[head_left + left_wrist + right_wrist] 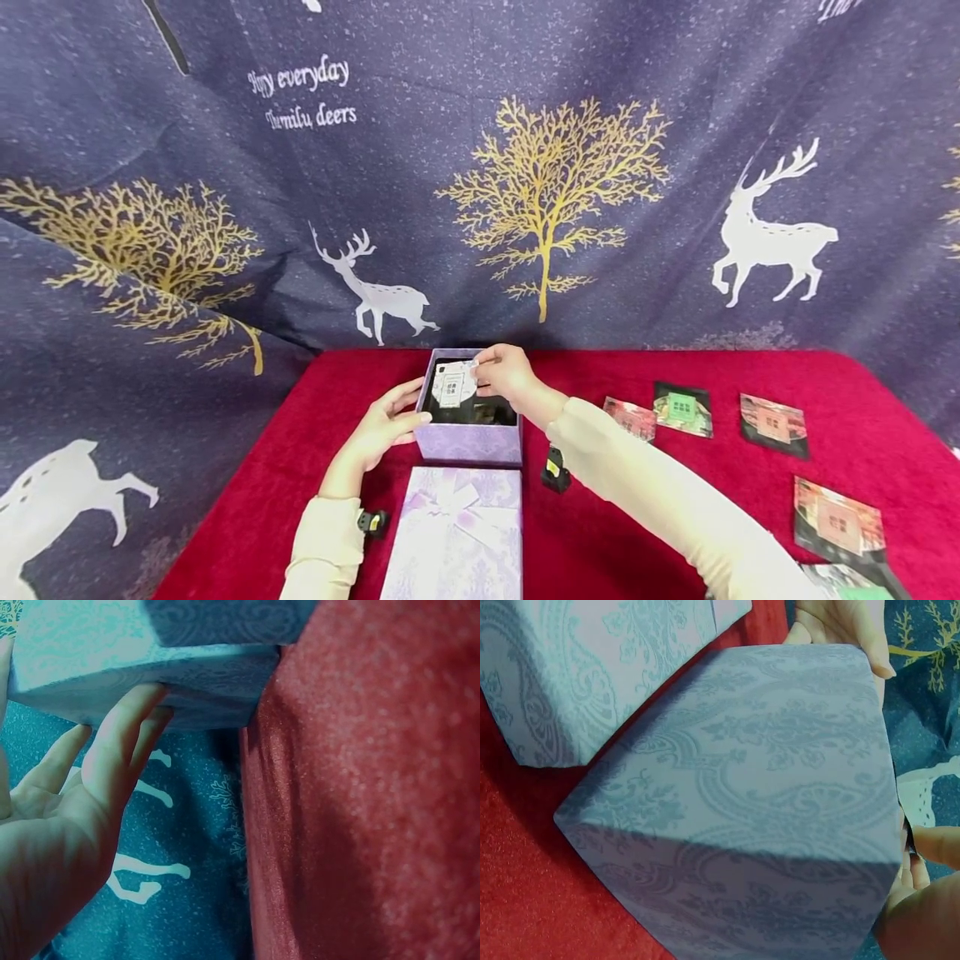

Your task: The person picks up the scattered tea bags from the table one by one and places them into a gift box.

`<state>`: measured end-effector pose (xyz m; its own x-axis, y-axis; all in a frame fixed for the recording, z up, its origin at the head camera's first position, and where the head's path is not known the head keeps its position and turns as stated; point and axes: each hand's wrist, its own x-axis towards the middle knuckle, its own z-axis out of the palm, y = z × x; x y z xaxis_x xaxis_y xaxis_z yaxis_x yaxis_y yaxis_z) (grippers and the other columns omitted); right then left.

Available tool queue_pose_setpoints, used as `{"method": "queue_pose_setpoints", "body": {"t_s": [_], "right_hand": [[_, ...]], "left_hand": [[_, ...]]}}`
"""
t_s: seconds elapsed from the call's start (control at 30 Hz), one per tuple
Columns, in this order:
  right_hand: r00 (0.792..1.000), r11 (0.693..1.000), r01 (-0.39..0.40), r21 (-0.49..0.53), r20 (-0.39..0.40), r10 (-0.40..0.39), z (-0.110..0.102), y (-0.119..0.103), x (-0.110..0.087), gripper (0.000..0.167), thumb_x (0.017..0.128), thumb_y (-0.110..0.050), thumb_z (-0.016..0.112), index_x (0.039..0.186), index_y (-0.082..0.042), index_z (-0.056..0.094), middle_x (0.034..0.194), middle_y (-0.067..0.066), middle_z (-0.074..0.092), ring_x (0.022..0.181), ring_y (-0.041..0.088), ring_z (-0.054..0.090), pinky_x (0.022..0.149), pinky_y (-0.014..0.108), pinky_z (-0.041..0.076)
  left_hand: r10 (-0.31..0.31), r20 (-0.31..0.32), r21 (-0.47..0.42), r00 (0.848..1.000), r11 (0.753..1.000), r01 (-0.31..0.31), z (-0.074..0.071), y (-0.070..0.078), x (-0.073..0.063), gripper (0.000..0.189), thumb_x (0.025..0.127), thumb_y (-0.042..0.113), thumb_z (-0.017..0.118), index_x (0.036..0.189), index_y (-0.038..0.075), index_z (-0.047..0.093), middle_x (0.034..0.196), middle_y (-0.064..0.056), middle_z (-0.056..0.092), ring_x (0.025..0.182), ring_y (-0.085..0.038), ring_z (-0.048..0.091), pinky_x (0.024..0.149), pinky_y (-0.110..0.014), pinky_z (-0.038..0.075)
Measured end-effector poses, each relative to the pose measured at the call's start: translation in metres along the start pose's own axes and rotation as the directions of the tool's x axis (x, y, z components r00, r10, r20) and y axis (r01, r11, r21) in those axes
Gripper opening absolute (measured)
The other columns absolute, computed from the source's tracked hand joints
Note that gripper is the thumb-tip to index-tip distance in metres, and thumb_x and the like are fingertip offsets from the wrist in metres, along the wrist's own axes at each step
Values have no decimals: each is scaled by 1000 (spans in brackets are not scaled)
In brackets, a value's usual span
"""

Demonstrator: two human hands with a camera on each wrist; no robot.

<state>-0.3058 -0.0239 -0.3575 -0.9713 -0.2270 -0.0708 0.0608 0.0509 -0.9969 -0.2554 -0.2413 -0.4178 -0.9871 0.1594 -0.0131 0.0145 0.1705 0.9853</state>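
An open lilac gift box (469, 445) with a damask pattern and dark inside stands near the back of the table. My left hand (378, 427) holds it at the left: the fingers lie along the outer side, with the thumb at the front left corner of the rim. In the left wrist view, fingertips touch the patterned wall. Over the box opening, my right hand (512, 377) pinches the right edge of a small flat packet (452, 388) with a white label and dark print. Most of the box's inside is hidden behind the packet and right hand.
The lilac lid (457, 554) with a ribbon bow lies in front of the box. To the right, several flat packets lie on the red cloth, among them a green-labelled one (682, 408) and a red-labelled one (774, 423). A dark printed curtain (600, 300) hangs behind.
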Motion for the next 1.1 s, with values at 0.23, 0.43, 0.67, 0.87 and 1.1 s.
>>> {"method": "queue_pose_setpoints", "body": {"t_s": [0.23, 0.43, 0.67, 0.87, 1.1], "right_hand": [[996, 998, -46, -48, 75, 49, -1, 4, -3, 27, 87, 6, 59, 111, 15, 52, 110, 32, 64, 79, 25, 65, 78, 46, 54], [992, 993, -52, -107, 107, 63, -6, 2, -6, 30, 86, 3, 62, 112, 14, 51, 111, 30, 64, 78, 22, 65, 79, 46, 54], [989, 989, -8, -147, 146, 29, -13, -7, -16, 29, 86, -1, 63, 110, 13, 54, 107, 27, 65, 70, 15, 61, 80, 44, 55], [979, 970, 63, -235, 204, -14, -20, -15, -29, 31, 85, -4, 66, 109, 12, 56, 99, 21, 67, 78, 23, 65, 76, 39, 56], [960, 953, 130, -273, 275, -53, -30, -13, -45, 28, 84, -5, 64, 106, 9, 58, 89, 17, 67, 70, 13, 63, 74, 36, 57]], "left_hand": [[12, 19, -7, 1000, 1000, -12, 1, -1, 1, 64, 87, 6, 64, 145, 10, 37, 142, -26, 42, 110, -25, 59, 80, -44, 54], [15, 22, -4, 1000, 1000, -15, 1, -2, 0, 64, 87, 7, 64, 145, 10, 38, 142, -25, 43, 112, -28, 58, 81, -45, 53], [19, 33, -5, 999, 1000, -19, 1, -3, 1, 63, 88, 6, 63, 145, 10, 37, 142, -26, 42, 110, -27, 59, 82, -45, 53], [21, 30, -7, 999, 1000, -20, 0, -2, 0, 63, 87, 6, 63, 145, 10, 37, 142, -27, 41, 108, -25, 60, 82, -45, 53], [12, 24, -3, 1000, 1000, -12, -2, -2, -1, 63, 88, 7, 64, 145, 10, 37, 143, -25, 41, 109, -26, 60, 84, -47, 53]]}}
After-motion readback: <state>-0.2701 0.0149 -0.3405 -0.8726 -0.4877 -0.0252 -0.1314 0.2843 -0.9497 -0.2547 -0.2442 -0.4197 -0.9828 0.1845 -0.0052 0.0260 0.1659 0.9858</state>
